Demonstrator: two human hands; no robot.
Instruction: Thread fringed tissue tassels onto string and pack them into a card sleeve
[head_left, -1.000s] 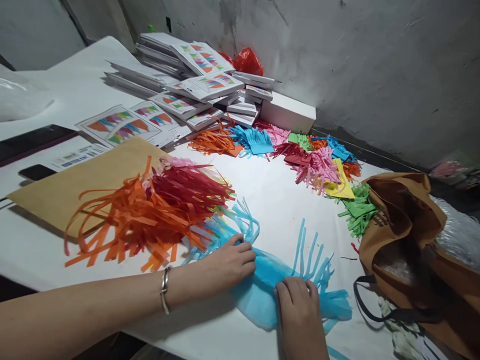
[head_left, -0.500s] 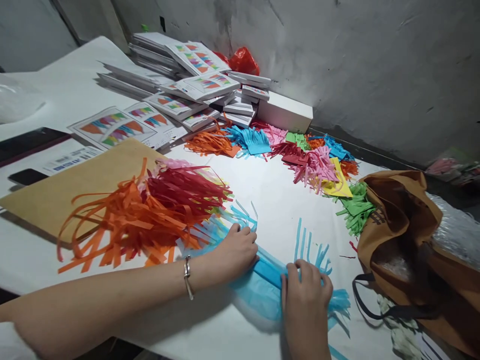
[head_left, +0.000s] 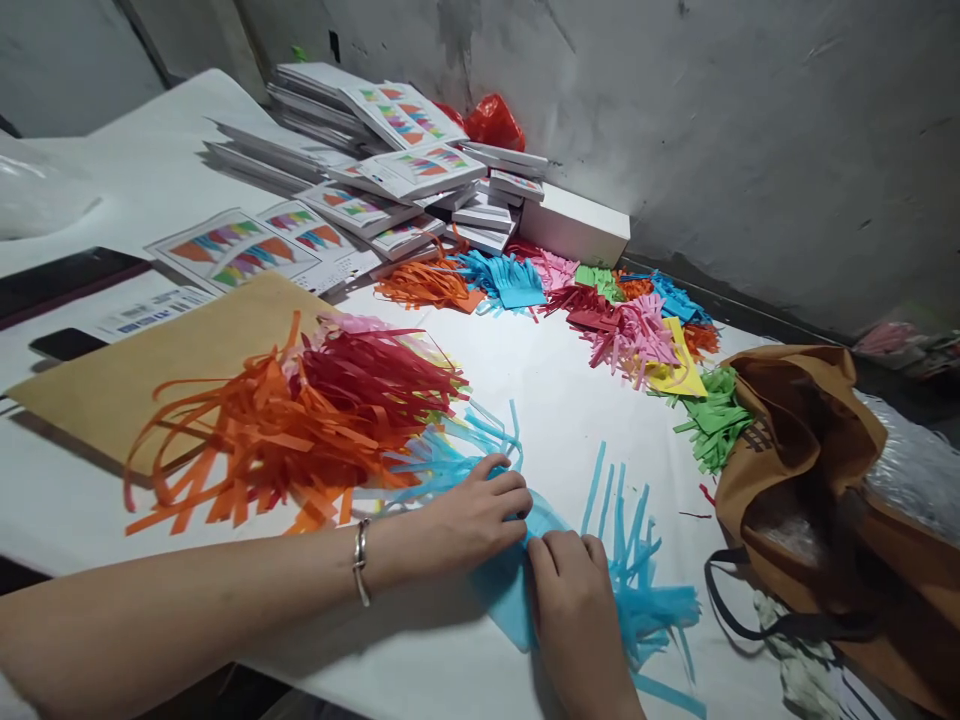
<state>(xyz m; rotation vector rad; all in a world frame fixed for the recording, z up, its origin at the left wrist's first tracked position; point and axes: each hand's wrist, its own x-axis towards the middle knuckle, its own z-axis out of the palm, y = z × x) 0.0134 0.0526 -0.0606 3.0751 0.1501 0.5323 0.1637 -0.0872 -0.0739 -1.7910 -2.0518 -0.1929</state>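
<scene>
Lower centre: left hand and right hand, fingers bent and fingertips meeting, pinch blue fringed paper against the table, seemingly keeping its fold tight.

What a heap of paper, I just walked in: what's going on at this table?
A person handles a blue fringed paper at the near edge of the white table with both hands. The left hand pinches its uncut middle; the right hand rests on it, grip hidden. Orange and red fringes lie to the left on a brown envelope, smaller coloured bundles farther back, a brown bag at right.
</scene>
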